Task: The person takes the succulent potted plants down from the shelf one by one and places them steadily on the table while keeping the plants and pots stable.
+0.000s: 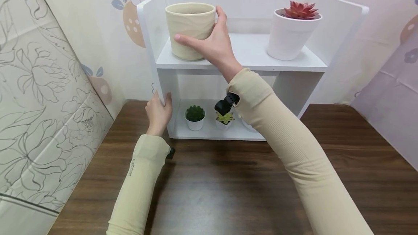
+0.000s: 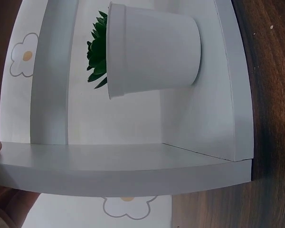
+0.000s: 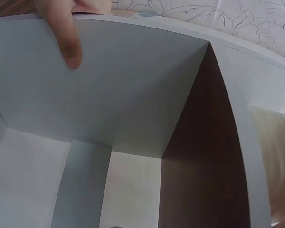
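My right hand [image 1: 216,44] grips a cream, wavy-textured flower pot [image 1: 186,26], thumb across its front and fingers round its right side. That pot is upright at the left end of the upper shelf [image 1: 248,52] of a white shelf unit; no plant shows above its rim. Lower down, my left hand [image 1: 158,114] holds the unit's left side panel [image 1: 151,46], thumb on the inner face and fingers outside. In the left wrist view, a white pot [image 2: 152,50] with a dark green succulent [image 2: 99,52] stands inside by that panel [image 2: 109,180].
A white pot [image 1: 289,39] with a red succulent [image 1: 300,10] stands at the upper shelf's right. Below are a small green succulent [image 1: 195,113] and a yellow-green one [image 1: 225,118]; a third white pot is mostly hidden by my right arm. The unit stands on a dark wooden table [image 1: 209,184].
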`<move>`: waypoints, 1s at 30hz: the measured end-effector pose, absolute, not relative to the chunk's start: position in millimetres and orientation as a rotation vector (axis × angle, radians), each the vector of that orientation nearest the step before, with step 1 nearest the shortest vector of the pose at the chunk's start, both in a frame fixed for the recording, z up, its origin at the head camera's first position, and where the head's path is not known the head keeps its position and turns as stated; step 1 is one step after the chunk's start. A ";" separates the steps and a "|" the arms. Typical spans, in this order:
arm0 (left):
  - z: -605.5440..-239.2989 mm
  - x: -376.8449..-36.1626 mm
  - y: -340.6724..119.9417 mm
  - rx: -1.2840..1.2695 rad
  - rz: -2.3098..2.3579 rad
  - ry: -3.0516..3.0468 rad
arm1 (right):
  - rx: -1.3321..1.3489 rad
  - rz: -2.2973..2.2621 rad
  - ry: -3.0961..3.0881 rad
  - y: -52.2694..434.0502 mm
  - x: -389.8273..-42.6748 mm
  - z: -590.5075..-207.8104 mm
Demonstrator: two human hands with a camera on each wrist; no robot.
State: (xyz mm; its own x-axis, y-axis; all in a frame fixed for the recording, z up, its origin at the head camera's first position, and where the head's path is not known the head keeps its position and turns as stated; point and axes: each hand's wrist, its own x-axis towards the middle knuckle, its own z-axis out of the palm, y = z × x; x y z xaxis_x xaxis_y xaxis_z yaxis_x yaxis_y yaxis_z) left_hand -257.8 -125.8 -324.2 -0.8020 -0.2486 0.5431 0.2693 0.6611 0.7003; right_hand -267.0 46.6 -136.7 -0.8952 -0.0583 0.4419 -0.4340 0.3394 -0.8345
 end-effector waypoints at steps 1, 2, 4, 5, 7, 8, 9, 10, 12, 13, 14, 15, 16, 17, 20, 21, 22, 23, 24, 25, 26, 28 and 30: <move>-324.3 -258.0 -125.7 -0.019 -1.087 -2.254 | 0.434 1.567 -2.274 45.9 -267.0 -136.6; -324.5 -258.4 -125.6 -0.023 -1.089 -2.254 | 0.430 1.550 -2.275 45.4 -267.2 -136.7; -324.6 -258.9 -125.3 -0.029 -1.090 -2.255 | 0.412 1.523 -2.282 44.0 -267.3 -137.0; -324.7 -259.0 -125.4 -0.030 -1.089 -2.256 | 0.402 1.515 -2.282 43.3 -267.4 -137.0; -324.5 -259.0 -125.5 -0.030 -1.087 -2.257 | 0.389 1.524 -2.271 41.3 -267.4 -136.9; -324.5 -258.9 -125.6 -0.030 -1.083 -2.257 | 0.384 1.519 -2.266 40.2 -267.5 -137.2; -324.2 -258.6 -125.7 -0.029 -1.081 -2.257 | 0.378 1.522 -2.262 39.0 -267.4 -137.4; -324.1 -258.3 -125.8 -0.027 -1.079 -2.256 | 0.374 1.524 -2.256 37.9 -267.3 -137.5; -323.7 -257.8 -125.9 -0.027 -1.079 -2.256 | 0.369 1.520 -2.249 35.9 -267.5 -138.1; -323.6 -257.6 -125.9 -0.026 -1.080 -2.258 | 0.364 1.516 -2.249 35.1 -267.7 -138.5; -323.5 -257.3 -126.0 -0.026 -1.081 -2.259 | 0.354 1.511 -2.251 34.3 -267.8 -138.9; -323.5 -257.1 -125.9 -0.026 -1.085 -2.260 | 0.344 1.513 -2.252 33.6 -268.0 -139.2; -323.2 -257.0 -125.8 -0.026 -1.086 -2.261 | 0.331 1.514 -2.252 33.0 -268.2 -139.3; -323.4 -257.0 -125.7 -0.024 -1.086 -2.263 | 0.322 1.516 -2.250 32.5 -268.6 -139.4; -323.9 -256.4 -125.3 -0.014 -1.090 -2.267 | 0.298 1.538 -2.235 30.9 -269.5 -140.2; -324.2 -256.2 -125.1 -0.010 -1.092 -2.268 | 0.290 1.542 -2.233 30.5 -269.8 -140.5; -324.1 -256.1 -125.4 -0.010 -1.092 -2.268 | 0.284 1.543 -2.230 29.9 -269.8 -140.2; -324.1 -256.3 -125.7 -0.010 -1.092 -2.268 | 0.278 1.542 -2.228 29.4 -270.0 -140.0; -323.8 -256.1 -125.9 -0.011 -1.093 -2.267 | 0.274 1.542 -2.226 28.9 -270.0 -139.7; -323.8 -256.3 -126.1 -0.013 -1.090 -2.265 | 0.270 1.539 -2.224 28.5 -270.2 -139.4; -324.1 -256.3 -126.0 -0.017 -1.086 -2.263 | 0.261 1.534 -2.229 28.6 -270.4 -139.6; -324.8 -256.6 -125.9 -0.023 -1.074 -2.260 | 0.252 1.530 -2.232 28.6 -271.1 -140.0; -325.0 -256.1 -125.8 -0.025 -1.066 -2.258 | 0.250 1.532 -2.229 28.4 -271.6 -140.7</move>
State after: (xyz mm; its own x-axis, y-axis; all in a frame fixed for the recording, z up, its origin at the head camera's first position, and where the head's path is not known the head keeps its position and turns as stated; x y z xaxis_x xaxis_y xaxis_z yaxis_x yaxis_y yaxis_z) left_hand -256.1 -125.8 -325.0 -0.7993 -0.2403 0.5508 0.2726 0.6718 0.6888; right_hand -271.6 28.4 -140.7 -0.8949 0.0881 0.4375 -0.3769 0.3758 -0.8466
